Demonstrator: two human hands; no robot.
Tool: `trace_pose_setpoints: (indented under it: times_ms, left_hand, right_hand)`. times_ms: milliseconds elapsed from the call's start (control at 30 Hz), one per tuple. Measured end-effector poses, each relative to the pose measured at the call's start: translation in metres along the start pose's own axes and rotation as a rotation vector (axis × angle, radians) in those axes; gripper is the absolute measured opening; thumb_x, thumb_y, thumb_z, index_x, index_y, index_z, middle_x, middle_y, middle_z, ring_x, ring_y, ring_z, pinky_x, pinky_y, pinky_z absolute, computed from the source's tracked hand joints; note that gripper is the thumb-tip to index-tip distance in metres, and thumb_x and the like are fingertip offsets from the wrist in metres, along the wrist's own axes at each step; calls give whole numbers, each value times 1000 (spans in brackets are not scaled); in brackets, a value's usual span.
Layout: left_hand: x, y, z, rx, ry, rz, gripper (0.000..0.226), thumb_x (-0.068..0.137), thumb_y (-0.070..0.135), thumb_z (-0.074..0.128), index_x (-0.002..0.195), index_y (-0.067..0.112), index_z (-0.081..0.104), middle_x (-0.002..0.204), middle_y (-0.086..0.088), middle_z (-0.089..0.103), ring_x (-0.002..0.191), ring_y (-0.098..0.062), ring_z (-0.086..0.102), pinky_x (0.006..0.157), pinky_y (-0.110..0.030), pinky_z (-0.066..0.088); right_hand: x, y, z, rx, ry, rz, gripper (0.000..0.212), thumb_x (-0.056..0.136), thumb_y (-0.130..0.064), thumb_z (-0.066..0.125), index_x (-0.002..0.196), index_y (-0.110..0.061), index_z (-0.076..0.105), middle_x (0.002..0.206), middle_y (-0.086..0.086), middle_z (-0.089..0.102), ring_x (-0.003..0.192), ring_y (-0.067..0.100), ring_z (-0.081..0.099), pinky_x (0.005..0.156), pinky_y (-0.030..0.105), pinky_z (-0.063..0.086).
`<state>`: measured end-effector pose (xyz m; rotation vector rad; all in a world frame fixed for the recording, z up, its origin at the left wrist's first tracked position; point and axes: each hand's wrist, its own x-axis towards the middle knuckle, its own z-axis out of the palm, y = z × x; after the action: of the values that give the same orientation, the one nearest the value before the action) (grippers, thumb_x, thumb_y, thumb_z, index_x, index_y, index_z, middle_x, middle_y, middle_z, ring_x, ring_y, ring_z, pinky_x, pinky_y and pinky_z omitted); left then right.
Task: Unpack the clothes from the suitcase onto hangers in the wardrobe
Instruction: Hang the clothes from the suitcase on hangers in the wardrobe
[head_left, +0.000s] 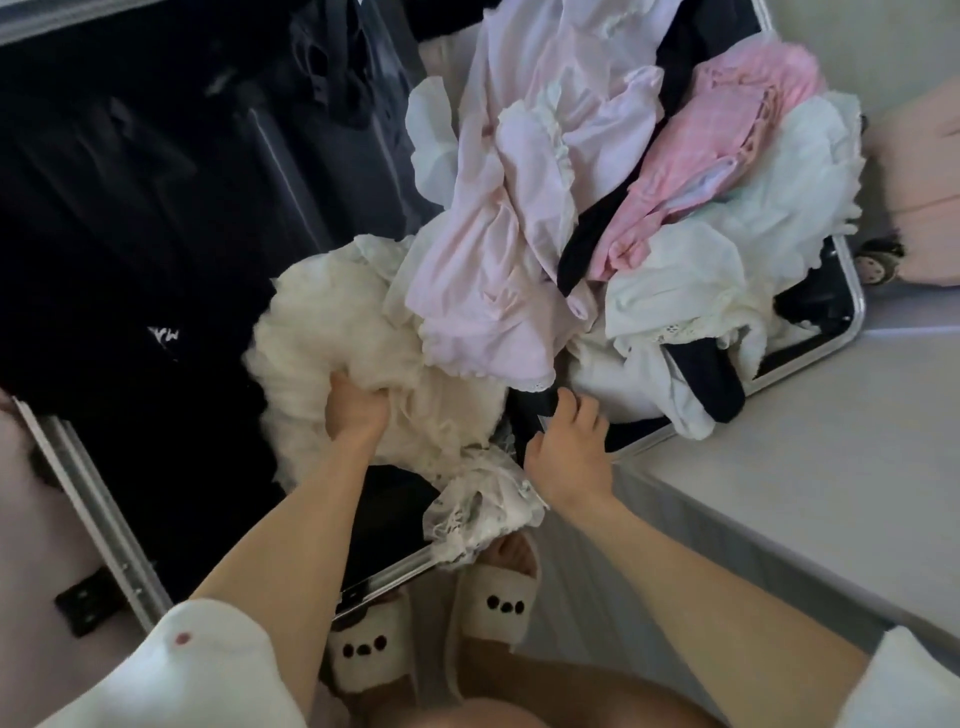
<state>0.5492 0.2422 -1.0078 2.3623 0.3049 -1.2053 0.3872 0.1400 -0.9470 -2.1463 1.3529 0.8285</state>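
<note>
The open suitcase (810, 358) lies on the floor with its dark lid half spread toward 9 o'clock and its packed half heaped with clothes toward 1 o'clock. The left hand (356, 410), near the centre of the view, has its fingers curled into a fluffy cream tulle skirt (311, 332) and grips a bunch of it; the skirt's lace hem (483, 504) trails down toward 6 o'clock over the suitcase edge. The right hand (566, 447), just toward 3 o'clock of the left, hovers with fingers loosely spread and holds nothing, its fingertips close to the dark lining. Above them, toward 12 o'clock, a pale lilac ruffled garment (519, 208) drapes over the skirt's upper edge, with a pink checked garment (727, 150) and white frilly pieces (727, 260) toward 2 o'clock. No hanger or wardrobe shows here. This looks like the picking step: 1 garment is being drawn from the pile. The next move likely calls for the free hand to lift or hold back the lilac piece so the skirt comes away clean, since its lace could snag on the metal rim. Slippers (498, 603) with bear faces stand at 6 o'clock.
</note>
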Motion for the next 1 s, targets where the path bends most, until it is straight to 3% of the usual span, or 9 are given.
trace_pose_setpoints:
  times_ms: [100,233,333,467,567,700,800,900,1000]
  left_hand:
    - [-13,2,-8,-166,-41,11,27,95,17,44,115,4,57,114,-14,60,104,-29,54,87,-33,43]
    - [-54,16,-41,-383,-135,-57,8,94,17,50,96,14,57,83,0,60,85,-21,59,76,-32,50]
    - [-93,30,-75,-374,-149,-68,23,91,23,54,109,9,58,99,-8,64,96,-27,61,85,-44,53]
    - [-172,64,-136,-274,-160,3,12,94,20,49,96,9,55,93,-6,56,80,-20,55,61,-31,48]
    - [-219,86,-169,-232,-243,88,16,91,15,51,77,14,58,91,-9,58,86,-25,57,83,-42,50]
    - [-291,125,-219,-191,-349,244,11,89,10,53,82,8,62,91,-10,62,89,-27,58,85,-41,49]
    - [-344,150,-254,-173,-413,364,12,89,9,54,82,12,64,94,-10,65,97,-30,62,89,-42,49]
    - [-406,173,-291,-183,-439,506,6,86,11,60,83,15,64,98,-8,64,103,-32,61,91,-41,49]
    - [-461,186,-317,-199,-398,668,16,80,13,68,93,10,59,105,-3,56,101,-24,57,83,-33,48]
  right_hand:
    - [-5,7,-11,158,-74,-1,57,92,-12,40,144,-8,17,142,16,24,131,35,25,108,39,25]
    - [-36,3,-41,292,-230,-10,51,95,-12,36,144,-9,21,145,15,23,129,32,37,100,37,36]
    - [-73,-12,-67,332,-284,-45,49,97,-14,35,144,-11,23,149,11,20,130,26,40,99,33,38]
    - [-136,-37,-122,391,-276,-128,48,96,-13,38,143,-14,27,147,9,28,126,26,43,97,32,39]
    - [-168,-48,-159,456,-219,-178,61,94,-10,43,147,-15,15,152,7,20,139,23,26,109,33,29]
    - [-213,-59,-216,677,-154,-214,80,89,-9,53,149,-18,0,156,1,5,145,18,6,115,34,16]
    - [-248,-67,-261,868,-61,-218,85,82,-6,60,147,-23,7,146,9,26,138,24,23,113,40,27]
    - [-297,-69,-303,843,35,-167,84,81,-8,62,147,-22,12,119,19,42,109,26,49,87,31,47]
    - [-344,-68,-329,788,-19,-113,42,84,-17,61,123,-9,49,120,13,38,105,30,53,76,32,55]
